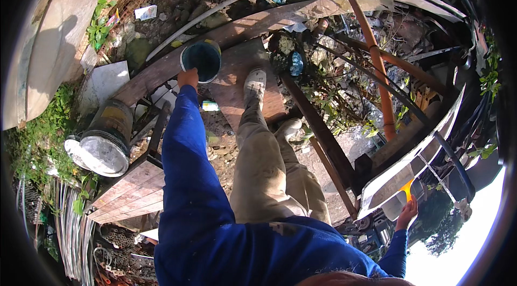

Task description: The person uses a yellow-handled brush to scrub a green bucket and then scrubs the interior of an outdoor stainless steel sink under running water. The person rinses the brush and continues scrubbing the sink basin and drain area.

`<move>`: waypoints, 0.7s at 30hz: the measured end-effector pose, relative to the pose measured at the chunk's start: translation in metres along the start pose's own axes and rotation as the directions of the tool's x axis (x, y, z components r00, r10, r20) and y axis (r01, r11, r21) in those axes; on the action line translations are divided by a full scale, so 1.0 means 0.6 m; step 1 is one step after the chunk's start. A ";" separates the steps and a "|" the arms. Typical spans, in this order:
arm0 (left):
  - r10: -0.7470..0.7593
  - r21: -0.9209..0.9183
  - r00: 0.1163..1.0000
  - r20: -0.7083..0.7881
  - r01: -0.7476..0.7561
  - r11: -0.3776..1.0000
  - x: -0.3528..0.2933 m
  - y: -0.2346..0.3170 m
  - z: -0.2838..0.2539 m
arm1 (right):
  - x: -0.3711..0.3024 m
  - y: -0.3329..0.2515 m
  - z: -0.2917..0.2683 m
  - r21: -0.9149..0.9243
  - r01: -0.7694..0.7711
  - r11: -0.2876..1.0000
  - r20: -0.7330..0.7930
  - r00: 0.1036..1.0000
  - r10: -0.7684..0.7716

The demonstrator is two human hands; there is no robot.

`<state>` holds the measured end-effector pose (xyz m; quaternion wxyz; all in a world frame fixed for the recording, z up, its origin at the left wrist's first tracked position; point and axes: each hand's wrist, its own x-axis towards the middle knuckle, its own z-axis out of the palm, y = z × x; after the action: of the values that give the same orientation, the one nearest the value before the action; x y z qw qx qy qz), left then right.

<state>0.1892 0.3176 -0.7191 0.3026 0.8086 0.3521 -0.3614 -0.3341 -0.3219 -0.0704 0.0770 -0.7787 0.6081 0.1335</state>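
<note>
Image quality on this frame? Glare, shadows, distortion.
Head view: sky at lower right blown out white; head view: dark shadow across the pale surface at upper left, bucket interior dim; head view: long wooden plank looks bowed, fisheye corners black.

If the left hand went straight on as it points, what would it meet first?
The bucket the left hand holds comes first; beyond it, the long wooden plank seems next in line, though depth is unclear.
</note>
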 end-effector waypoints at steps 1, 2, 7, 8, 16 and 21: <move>0.026 0.041 1.000 -0.016 -0.026 0.999 -0.001 0.005 -0.001 | -0.001 0.008 -0.003 0.000 0.005 1.000 0.002 1.000 -0.005; 0.023 0.068 0.994 -0.111 -0.016 0.998 -0.011 0.003 0.003 | 0.000 0.012 -0.007 0.001 0.013 1.000 0.005 1.000 -0.013; -0.023 0.198 0.962 -0.271 0.079 0.977 -0.079 0.085 -0.048 | -0.008 0.009 0.009 0.035 0.009 0.999 -0.004 1.000 -0.008; -0.002 0.231 0.959 -0.283 0.070 0.971 -0.083 0.093 -0.059 | -0.005 0.013 0.013 0.042 0.006 0.999 -0.001 1.000 -0.006; 0.384 0.420 0.884 -0.268 -0.251 0.872 -0.167 0.163 -0.118 | -0.043 0.007 0.046 0.127 0.070 0.989 -0.135 0.989 -0.053; 0.593 0.253 0.788 -0.167 -0.547 0.798 -0.308 0.245 -0.135 | -0.076 -0.066 0.006 0.111 -0.065 0.992 -0.144 0.986 0.080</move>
<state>0.2444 0.2294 -0.4926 0.2743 0.9396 0.0878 -0.1851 -0.3064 -0.2687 -0.0615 0.0679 -0.7587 0.6463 0.0455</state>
